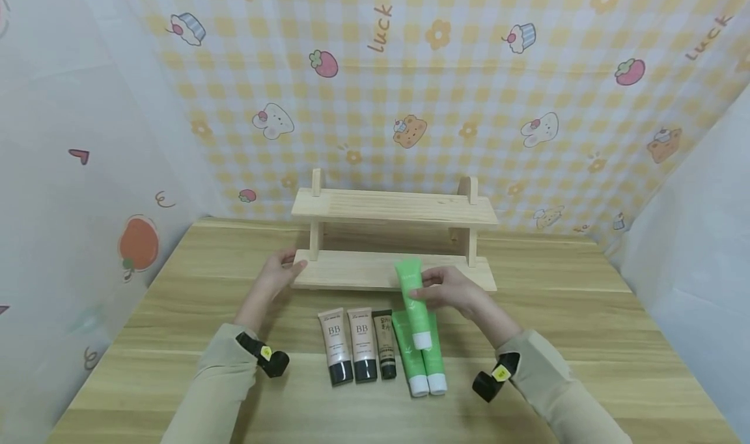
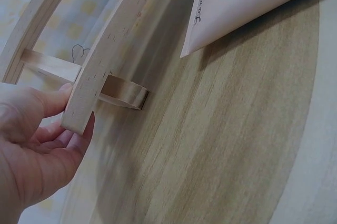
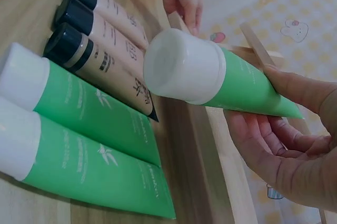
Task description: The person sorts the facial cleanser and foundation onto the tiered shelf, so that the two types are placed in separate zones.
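Observation:
A two-tier wooden shelf (image 1: 357, 269) stands at the back of the table. My left hand (image 1: 275, 276) grips the left end of its lower board (image 2: 87, 92), thumb above and fingers beneath. My right hand (image 1: 454, 291) pinches a green tube with a white cap (image 1: 415, 301), cap toward me, raised in front of the lower board. Two more green tubes (image 3: 100, 166) lie side by side below it, partly covered by the held tube in the head view. Left of them lie a slim brown tube (image 1: 385, 345) and two beige BB cream tubes (image 1: 336, 345) with black caps.
The shelf's upper board (image 1: 392, 207) has upright end pieces. Behind it hangs a yellow checked cloth (image 1: 375, 92) with cartoon prints. White sheets (image 1: 58, 170) flank the wood-grain table (image 1: 586, 340) on both sides.

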`<state>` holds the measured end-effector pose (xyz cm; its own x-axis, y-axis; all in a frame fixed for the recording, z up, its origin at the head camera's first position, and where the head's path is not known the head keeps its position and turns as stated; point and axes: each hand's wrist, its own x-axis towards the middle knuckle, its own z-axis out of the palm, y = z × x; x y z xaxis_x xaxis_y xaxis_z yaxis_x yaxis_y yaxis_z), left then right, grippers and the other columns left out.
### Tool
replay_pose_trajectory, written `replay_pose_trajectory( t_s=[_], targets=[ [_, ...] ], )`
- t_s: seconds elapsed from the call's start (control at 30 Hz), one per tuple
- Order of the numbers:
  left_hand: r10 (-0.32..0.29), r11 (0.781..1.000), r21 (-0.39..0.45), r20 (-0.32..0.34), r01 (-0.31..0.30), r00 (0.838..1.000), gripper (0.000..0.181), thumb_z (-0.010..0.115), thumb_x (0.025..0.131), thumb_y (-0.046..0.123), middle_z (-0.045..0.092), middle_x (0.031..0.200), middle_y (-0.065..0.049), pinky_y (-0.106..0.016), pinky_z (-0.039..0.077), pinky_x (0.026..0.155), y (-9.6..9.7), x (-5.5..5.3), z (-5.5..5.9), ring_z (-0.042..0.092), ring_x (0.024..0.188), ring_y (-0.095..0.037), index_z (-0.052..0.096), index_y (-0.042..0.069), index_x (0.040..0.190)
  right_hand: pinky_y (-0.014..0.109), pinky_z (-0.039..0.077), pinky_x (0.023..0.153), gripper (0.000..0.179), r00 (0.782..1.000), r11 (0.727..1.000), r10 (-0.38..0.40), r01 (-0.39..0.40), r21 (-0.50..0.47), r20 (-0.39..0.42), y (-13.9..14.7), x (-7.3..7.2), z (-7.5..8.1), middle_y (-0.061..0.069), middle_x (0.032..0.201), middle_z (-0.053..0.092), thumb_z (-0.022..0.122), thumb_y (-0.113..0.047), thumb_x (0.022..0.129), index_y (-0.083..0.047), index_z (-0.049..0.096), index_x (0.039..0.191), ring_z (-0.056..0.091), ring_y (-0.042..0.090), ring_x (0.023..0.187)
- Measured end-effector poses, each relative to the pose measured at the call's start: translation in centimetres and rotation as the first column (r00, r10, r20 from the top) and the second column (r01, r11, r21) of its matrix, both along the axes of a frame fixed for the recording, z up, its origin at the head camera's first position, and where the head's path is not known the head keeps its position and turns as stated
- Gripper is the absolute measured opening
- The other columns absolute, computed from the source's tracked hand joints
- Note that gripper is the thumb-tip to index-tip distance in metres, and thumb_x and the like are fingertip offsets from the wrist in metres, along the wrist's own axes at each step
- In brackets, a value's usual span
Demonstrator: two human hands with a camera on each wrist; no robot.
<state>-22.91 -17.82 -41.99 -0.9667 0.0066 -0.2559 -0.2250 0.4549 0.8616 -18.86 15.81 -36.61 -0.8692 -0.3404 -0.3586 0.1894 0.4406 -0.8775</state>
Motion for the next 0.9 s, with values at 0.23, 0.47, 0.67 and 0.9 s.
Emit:
replay_pose_trajectory(
  t_s=[0.23, 0.47, 0.67, 0.9],
  targets=[
    [0.003, 1.0, 0.019, 0.0, -0.003, 1.0, 0.059, 0.048, 0.094, 0.02, 0.033, 0.14, -0.03, -0.044, 0.037, 0.106, 0.0, 0.1, 0.2, 0.037, 0.128, -0.04, 0.022, -0.009, 0.139, 0.035, 0.057, 0.076, 0.047, 1.0, 0.999, -0.015, 0.015, -0.029, -0.012, -0.7, -0.4, 0.6, 0.013, 0.101, 0.059, 0.07, -0.015, 0.079, 0.008, 0.052, 0.116, 0.062, 0.015, 0.079],
    [0.002, 1.0, 0.012, -0.004, -0.002, 1.0, 0.059, 0.048, 0.094, 0.021, 0.033, 0.14, -0.03, -0.045, 0.037, 0.106, -0.1, 0.1, 0.2, 0.037, 0.128, -0.041, 0.023, -0.008, 0.139, 0.036, 0.055, 0.08, 0.049, 0.998, 0.999, -0.028, 0.027, -0.024, -0.052, -1.2, -0.5, 1.3, 0.011, 0.102, 0.059, 0.073, -0.017, 0.076, 0.003, 0.053, 0.117, 0.06, 0.016, 0.083],
    [0.002, 1.0, 0.025, 0.002, -0.002, 1.0, 0.059, 0.049, 0.094, 0.021, 0.032, 0.141, -0.029, -0.045, 0.036, 0.106, -0.2, 0.0, 0.0, 0.036, 0.129, -0.04, 0.023, -0.008, 0.139, 0.033, 0.055, 0.078, 0.05, 0.996, 0.999, -0.02, 0.016, -0.048, -0.092, -1.8, -0.8, 1.7, 0.014, 0.105, 0.061, 0.073, -0.016, 0.075, 0.001, 0.055, 0.118, 0.062, 0.015, 0.083],
    [-0.014, 1.0, 0.017, 0.002, 0.014, 1.0, 0.059, 0.048, 0.095, 0.022, 0.031, 0.142, -0.028, -0.046, 0.036, 0.106, -0.1, 0.2, 0.2, 0.035, 0.129, -0.041, 0.023, -0.007, 0.14, 0.034, 0.054, 0.08, 0.046, 0.992, 0.995, -0.006, -0.006, -0.097, -0.124, -2.6, -1.5, 2.4, 0.015, 0.109, 0.061, 0.072, -0.015, 0.075, 0.001, 0.056, 0.115, 0.065, 0.015, 0.083]
  ],
)
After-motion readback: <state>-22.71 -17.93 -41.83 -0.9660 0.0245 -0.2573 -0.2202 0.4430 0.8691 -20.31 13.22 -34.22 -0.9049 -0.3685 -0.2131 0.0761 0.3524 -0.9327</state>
